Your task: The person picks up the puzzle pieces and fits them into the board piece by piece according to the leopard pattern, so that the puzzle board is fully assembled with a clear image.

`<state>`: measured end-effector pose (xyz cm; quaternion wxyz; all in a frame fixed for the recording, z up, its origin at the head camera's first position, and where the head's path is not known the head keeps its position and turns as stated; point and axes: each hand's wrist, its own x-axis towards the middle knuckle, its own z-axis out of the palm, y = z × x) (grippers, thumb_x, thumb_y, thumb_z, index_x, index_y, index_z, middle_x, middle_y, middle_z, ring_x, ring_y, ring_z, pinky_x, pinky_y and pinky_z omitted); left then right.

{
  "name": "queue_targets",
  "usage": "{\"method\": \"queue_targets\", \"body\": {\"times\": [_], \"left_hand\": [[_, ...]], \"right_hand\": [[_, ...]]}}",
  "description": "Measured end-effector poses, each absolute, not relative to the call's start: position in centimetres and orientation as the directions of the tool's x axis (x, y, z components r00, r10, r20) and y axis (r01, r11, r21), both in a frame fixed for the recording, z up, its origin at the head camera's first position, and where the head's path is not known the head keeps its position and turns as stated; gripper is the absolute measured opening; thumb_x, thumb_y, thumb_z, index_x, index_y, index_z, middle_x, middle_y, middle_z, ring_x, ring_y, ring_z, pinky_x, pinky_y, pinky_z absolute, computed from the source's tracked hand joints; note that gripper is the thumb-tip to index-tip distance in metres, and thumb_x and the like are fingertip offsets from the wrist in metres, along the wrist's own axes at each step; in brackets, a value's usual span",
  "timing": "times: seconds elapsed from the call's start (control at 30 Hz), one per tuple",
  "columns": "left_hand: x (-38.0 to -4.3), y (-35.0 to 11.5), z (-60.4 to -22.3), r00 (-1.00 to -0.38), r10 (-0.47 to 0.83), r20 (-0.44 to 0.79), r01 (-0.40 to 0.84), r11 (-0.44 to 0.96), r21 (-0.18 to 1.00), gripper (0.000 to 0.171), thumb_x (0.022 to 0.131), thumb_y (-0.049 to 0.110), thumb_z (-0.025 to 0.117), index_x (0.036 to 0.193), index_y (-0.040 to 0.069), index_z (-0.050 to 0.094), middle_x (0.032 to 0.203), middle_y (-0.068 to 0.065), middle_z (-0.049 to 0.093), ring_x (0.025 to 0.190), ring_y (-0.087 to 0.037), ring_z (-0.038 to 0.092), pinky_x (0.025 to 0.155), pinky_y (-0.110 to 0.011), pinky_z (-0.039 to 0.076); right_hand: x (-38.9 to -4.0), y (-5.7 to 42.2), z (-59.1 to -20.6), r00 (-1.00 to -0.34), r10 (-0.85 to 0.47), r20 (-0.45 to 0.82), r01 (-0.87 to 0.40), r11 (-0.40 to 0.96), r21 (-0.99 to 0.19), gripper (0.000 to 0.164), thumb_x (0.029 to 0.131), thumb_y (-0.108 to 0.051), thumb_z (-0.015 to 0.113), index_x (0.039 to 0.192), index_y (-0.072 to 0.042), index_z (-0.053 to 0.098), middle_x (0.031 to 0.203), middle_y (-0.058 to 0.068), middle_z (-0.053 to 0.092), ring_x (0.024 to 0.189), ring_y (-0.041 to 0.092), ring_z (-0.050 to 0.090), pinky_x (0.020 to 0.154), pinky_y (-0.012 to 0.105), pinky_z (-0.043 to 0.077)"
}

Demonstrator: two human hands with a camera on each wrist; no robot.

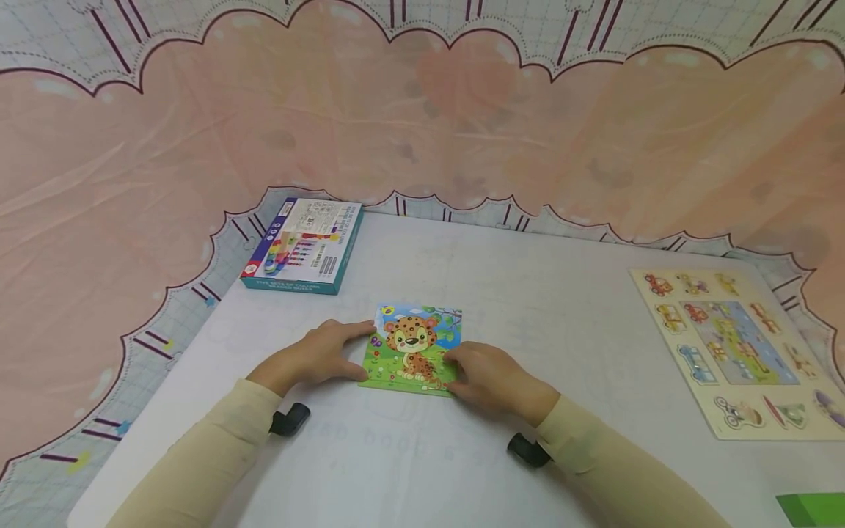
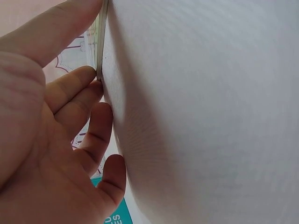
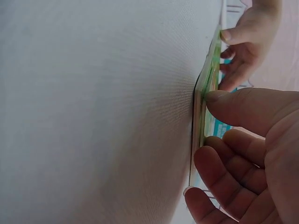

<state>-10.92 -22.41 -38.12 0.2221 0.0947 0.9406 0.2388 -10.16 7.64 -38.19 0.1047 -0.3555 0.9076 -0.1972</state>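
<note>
A square picture board [image 1: 412, 348] with a cartoon leopard on green grass lies flat in the middle of the white table. At its left edge is my left hand [image 1: 317, 357], index finger straight near the upper corner and thumb at the lower corner. My right hand [image 1: 496, 378] holds the right side, with bent fingers over the edge and the thumb low by the near corner. Seen edge-on in the right wrist view, the board [image 3: 201, 116] shows a thin layered side between thumb and fingertips. The left wrist view shows the left fingers against the edge and the tabletop.
A teal and white box [image 1: 310, 246] with printed paints and brushes lies at the back left. On the right is a cream wooden board [image 1: 683, 392] with vehicle and toy pictures. A green object [image 1: 812, 510] shows at the near right corner. Patterned peach cloth [image 1: 396, 117] hangs behind the table.
</note>
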Motion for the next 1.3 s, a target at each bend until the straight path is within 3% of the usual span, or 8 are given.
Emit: {"method": "queue_targets", "body": {"times": [0.5, 1.3], "left_hand": [[-10.74, -22.40, -38.35, -0.885, 0.273, -0.378, 0.054, 0.865, 0.498, 0.085, 0.080, 0.035, 0.085, 0.153, 0.023, 0.044, 0.147, -0.016, 0.047, 0.127, -0.035, 0.044, 0.104, -0.060, 0.039], [-10.78, -22.40, -38.13, -0.886, 0.281, -0.369, 0.067, 0.864, 0.498, 0.085, 0.080, 0.036, 0.085, 0.153, 0.022, 0.044, 0.144, -0.016, 0.049, 0.121, -0.033, 0.046, 0.099, -0.058, 0.042]], "right_hand": [[-10.29, 6.77, -38.51, -0.729, -0.679, -0.084, -0.577, 0.676, -0.458, 0.035, 0.089, -0.017, 0.074, 0.117, 0.001, 0.066, 0.110, 0.010, 0.068, 0.104, 0.024, 0.063, 0.092, 0.042, 0.052], [-10.23, 6.94, -37.76, -0.727, -0.677, -0.115, -0.596, 0.705, -0.384, 0.036, 0.090, -0.021, 0.073, 0.119, -0.001, 0.067, 0.113, 0.009, 0.068, 0.107, 0.025, 0.064, 0.091, 0.042, 0.052]]}}
